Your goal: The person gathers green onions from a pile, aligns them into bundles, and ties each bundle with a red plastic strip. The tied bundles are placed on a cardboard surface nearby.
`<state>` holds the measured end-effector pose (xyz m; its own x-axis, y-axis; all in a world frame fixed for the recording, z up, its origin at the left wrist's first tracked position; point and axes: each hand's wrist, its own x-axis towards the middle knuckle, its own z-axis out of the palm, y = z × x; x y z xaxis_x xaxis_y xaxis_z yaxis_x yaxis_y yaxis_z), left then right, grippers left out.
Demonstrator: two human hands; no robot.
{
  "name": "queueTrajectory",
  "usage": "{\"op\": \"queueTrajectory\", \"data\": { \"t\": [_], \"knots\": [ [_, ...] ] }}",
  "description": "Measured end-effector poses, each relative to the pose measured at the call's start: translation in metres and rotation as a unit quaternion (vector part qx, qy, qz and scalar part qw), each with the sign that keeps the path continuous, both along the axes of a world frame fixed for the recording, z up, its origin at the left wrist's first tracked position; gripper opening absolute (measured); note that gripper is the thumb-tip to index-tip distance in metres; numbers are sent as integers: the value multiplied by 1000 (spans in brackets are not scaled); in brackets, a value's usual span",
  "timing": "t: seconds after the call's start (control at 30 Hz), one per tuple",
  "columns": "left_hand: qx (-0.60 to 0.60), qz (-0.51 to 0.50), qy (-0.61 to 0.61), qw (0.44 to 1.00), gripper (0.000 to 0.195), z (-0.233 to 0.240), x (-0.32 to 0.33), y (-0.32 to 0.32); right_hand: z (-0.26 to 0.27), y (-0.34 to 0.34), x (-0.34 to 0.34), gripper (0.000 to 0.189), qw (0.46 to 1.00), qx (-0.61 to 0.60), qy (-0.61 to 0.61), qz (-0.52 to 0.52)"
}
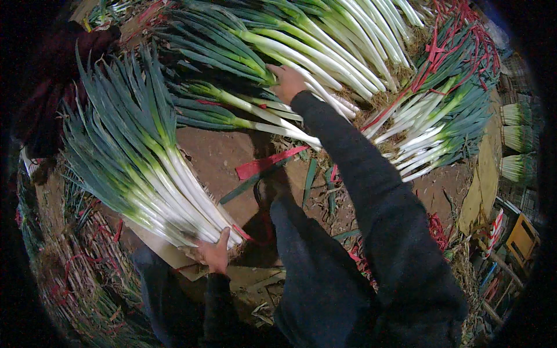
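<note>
My left hand (214, 254) grips the white root end of a bundle of long green onions (174, 191), its dark green leaves fanned out toward the upper left. A strip of red tape hangs by the roots. Out in front, my right hand (286, 83) reaches onto a large spread of green onions (313, 56), with fingers at the point where green turns to white. Whether those fingers close on a stalk is hard to tell. A few separate stalks (261, 122) lie just below that hand, roots pointing right.
At right sits a pile of smaller green onions (417, 152) tangled with red plastic strips (461, 52). A flat red tape (270, 162) and loose leaves lie on the dirt floor (213, 152). Crates (522, 243) stand far right. A person in dark clothing (52, 87) is at upper left.
</note>
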<state>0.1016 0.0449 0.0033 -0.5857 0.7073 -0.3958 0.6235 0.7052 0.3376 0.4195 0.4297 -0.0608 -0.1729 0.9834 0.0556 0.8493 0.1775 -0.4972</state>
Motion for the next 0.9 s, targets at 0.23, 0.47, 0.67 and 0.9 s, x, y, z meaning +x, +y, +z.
{"op": "queueTrajectory", "data": {
  "t": [0.23,0.47,0.67,0.9],
  "knots": [
    [-151,73,12,986,139,-4,-2,1,45,49,129,56,957,40,-232,-168],
    [-114,53,71,990,148,-1,4,4,73,27,168,57,984,29,-148,-91],
    [-81,7,40,996,152,-13,-1,-11,77,-105,162,53,847,-360,366,-140],
    [6,66,5,998,150,-19,-2,-7,62,-65,67,28,787,-246,556,-104]
  ]
}}
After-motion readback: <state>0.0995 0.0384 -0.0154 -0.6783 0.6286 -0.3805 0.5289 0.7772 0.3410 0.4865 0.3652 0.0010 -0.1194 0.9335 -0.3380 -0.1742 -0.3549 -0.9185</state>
